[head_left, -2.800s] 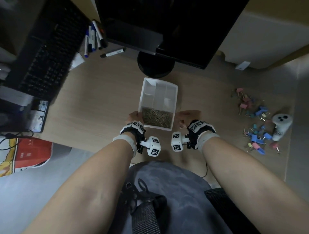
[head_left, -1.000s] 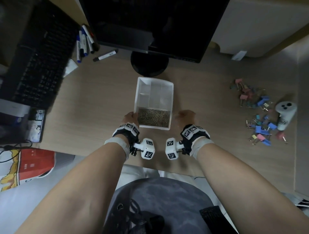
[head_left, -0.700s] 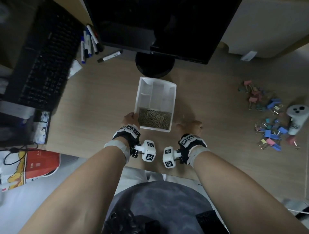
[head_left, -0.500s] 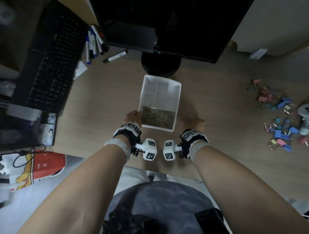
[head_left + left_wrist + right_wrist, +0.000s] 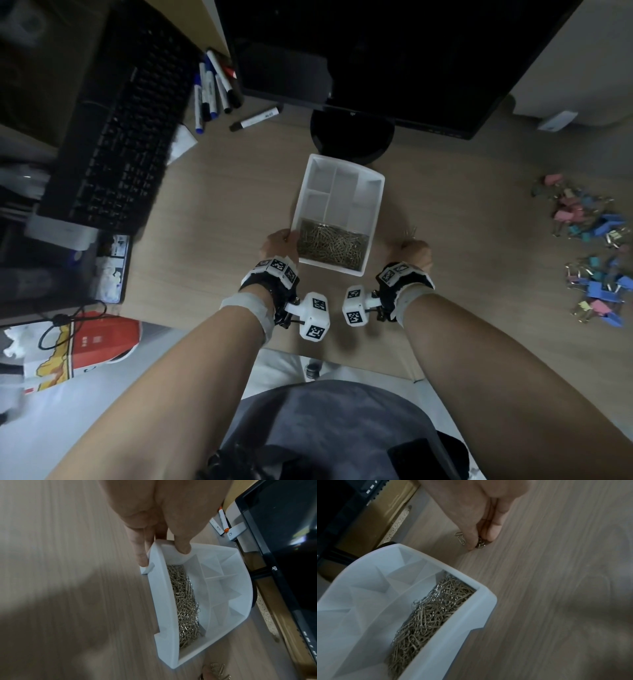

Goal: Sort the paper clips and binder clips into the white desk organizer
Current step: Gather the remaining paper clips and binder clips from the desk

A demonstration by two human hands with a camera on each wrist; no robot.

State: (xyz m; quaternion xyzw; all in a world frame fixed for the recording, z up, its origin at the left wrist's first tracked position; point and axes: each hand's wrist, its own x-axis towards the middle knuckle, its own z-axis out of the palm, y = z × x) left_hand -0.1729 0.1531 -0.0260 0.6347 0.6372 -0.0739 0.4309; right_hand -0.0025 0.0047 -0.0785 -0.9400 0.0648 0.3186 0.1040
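White plastic marked my target from the head view: the desk organizer [image 5: 371,192] sat mid-desk, paper clips [image 5: 330,245] heaped in its near compartment, binder clips [image 5: 582,236] well apart to the right. My left hand [image 5: 279,241] held its near-left corner; my fingers were hidden there.

Left wrist view showed thumb inside the wall, fingers [image 5: 140,550] outside, clamped on the organizer; I judged steadying it wise.

Right wrist view showed my right hand [image 5: 481,520] pinching stray clips [image 5: 480,543] on the desk [image 5: 556,574], one more clip [image 5: 460,538] just beside. I'd gather both, then lift over the rim. How many I held was unclear.
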